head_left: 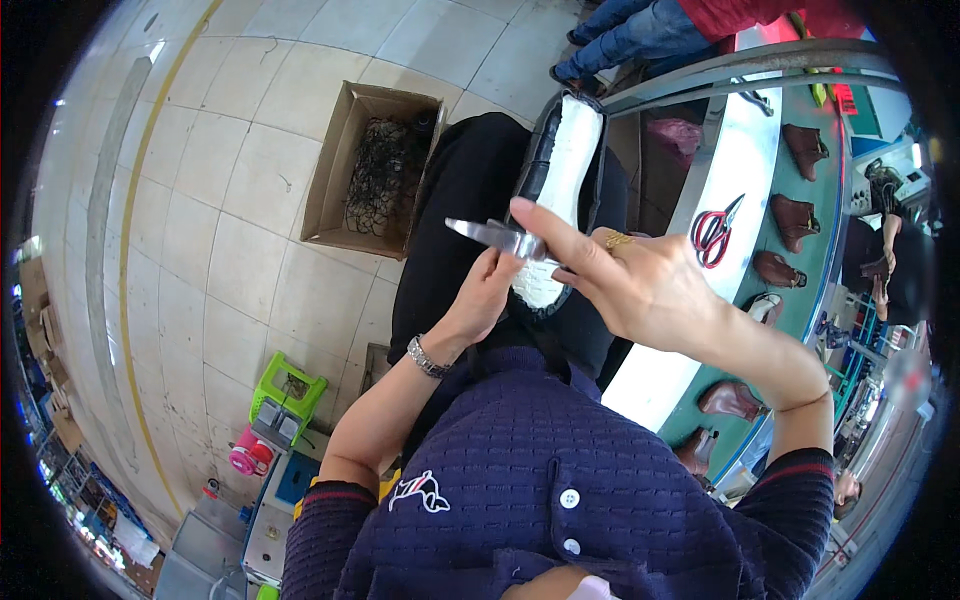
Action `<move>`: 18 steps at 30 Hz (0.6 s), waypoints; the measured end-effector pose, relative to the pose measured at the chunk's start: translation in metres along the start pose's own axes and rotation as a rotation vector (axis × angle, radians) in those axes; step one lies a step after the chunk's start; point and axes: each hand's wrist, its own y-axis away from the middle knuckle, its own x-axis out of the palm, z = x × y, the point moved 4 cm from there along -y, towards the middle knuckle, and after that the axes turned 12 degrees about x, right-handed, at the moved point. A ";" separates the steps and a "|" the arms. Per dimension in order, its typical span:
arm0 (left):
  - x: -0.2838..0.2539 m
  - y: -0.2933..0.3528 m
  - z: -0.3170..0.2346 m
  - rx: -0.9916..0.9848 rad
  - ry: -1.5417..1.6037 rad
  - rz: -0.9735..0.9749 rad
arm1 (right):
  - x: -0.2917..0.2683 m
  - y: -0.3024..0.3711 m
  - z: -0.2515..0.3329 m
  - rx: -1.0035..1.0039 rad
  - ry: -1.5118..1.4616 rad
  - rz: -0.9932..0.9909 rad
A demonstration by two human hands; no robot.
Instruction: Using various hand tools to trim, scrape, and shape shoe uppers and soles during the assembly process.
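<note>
A black shoe (533, 178) lies across my lap, its white, rough bottom (577, 148) turned up. My right hand (640, 285) is over the shoe's near end, index finger stretched out and the other fingers curled round a silver metal tool (492, 236). The tool's flat, narrow end points left past the shoe's edge; its exact kind does not show. My left hand (487, 292) is closed at the near left edge of the shoe, just under the tool. Its fingertips are partly hidden, so what they pinch cannot be made out.
An open cardboard box (322, 190) with dark tangled scraps stands on the tiled floor to the left. On the white bench (655, 385) to the right lie red-handled scissors (713, 236). Brown boots (795, 222) line a green belt beyond. A green stool (310, 392) stands lower left; a person in jeans (640, 38) is ahead.
</note>
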 end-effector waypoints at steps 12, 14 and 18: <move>0.038 0.001 -0.029 -0.230 -0.454 0.476 | 0.054 0.059 -0.020 0.192 0.110 0.147; 0.062 -0.008 -0.044 -0.057 -1.254 0.812 | 0.062 0.085 -0.033 0.371 0.027 0.241; 0.135 -0.055 -0.080 0.612 -1.323 0.715 | 0.077 0.126 -0.064 0.744 -0.336 0.071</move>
